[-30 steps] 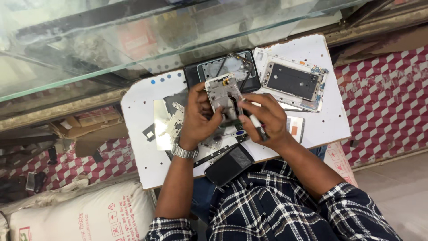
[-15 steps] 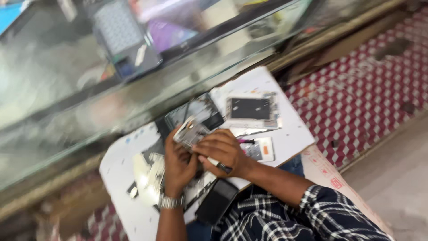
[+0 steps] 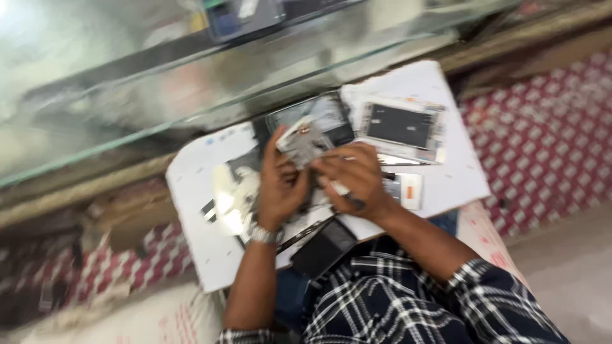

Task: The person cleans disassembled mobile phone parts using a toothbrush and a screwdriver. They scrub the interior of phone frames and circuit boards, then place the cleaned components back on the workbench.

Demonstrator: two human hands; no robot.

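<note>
Left hand (image 3: 280,185): closed around a small phone part (image 3: 305,141), held above the white board (image 3: 197,255).
Right hand (image 3: 354,178): curled on a thin tool (image 3: 344,194).
Risk: a slipped tool could gouge the part.
Cause: board perched loosely on the lap.

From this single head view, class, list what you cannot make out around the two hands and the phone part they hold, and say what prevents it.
- Phone part: motion blur hides its details.
- Tool in the right hand: mostly hidden by the fingers; its tip is not visible.
- Parts under the left hand: covered by the hand, smeared.
- Items behind the glass counter: lost in reflections and blur.
</note>
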